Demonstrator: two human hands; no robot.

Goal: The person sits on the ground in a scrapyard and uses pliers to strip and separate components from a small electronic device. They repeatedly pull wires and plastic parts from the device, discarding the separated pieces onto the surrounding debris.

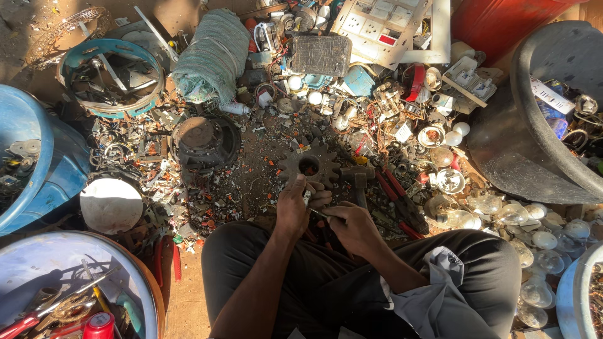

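1. A small pale part (306,197) is held upright in the left hand (293,207), above the lap and just in front of the knees; the fingers are closed around it, so only its top shows.
2. A thin metal tool (319,215) is gripped in the right hand (355,227), the fingers pinched together on it, and its tip is laid toward the part. What kind of tool it is cannot be told.
3. The step in hand is judged to be the prying or unscrewing of the small part, with nothing yet seen to be separated from it.
4. For the next move, a firm hold by the left hand and a steady, well-aimed push or twist from the tool would be called for, since a slip toward the holding fingers seems possible.
5. On the floor just beyond the hands, a toothed gear wheel (309,164), a hammer (358,180) and red-handled pliers (398,198) are seen among the scrap.
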